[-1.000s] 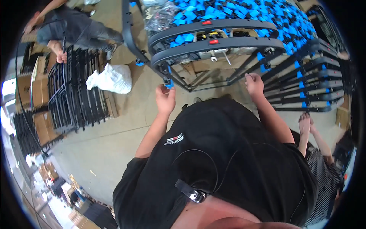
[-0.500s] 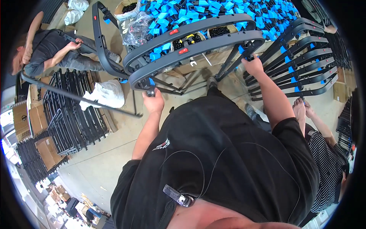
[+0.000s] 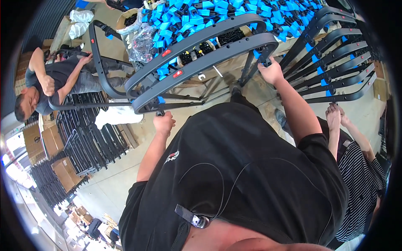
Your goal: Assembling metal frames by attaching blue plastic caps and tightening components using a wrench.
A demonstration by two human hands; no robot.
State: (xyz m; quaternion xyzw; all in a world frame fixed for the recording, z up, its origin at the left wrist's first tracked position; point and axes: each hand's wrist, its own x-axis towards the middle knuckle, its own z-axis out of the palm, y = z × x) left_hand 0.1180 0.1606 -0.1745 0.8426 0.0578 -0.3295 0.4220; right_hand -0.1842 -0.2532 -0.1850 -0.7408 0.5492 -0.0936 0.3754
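Note:
In front of me stands a dark grey metal tube frame (image 3: 209,56) with rounded corners and a small red label. My left hand (image 3: 163,123) is closed on a black knob (image 3: 160,113) under the frame's left corner. At the opposite corner, my right hand (image 3: 271,72) is closed round a black fitting (image 3: 265,62) next to a blue piece. Its fingertips are partly hidden. A second, similar frame (image 3: 194,37) stands right behind, almost parallel. Beneath the bars, a wrench (image 3: 202,77) and a thin white rod (image 3: 218,71) lie on the bench edge.
Blue-and-black plastic parts (image 3: 247,12) heap on the bench, with boxes of small black parts (image 3: 231,36). More frames (image 3: 335,62) stand at right, beside a person in a striped shirt (image 3: 358,184). Another person (image 3: 54,81) handles a frame at left, near stacked black tubes (image 3: 92,138).
Both frames sit slightly further left in view. My left hand is lower and left, my right hand slightly left. The person at left has lowered the fist and shifted their frame.

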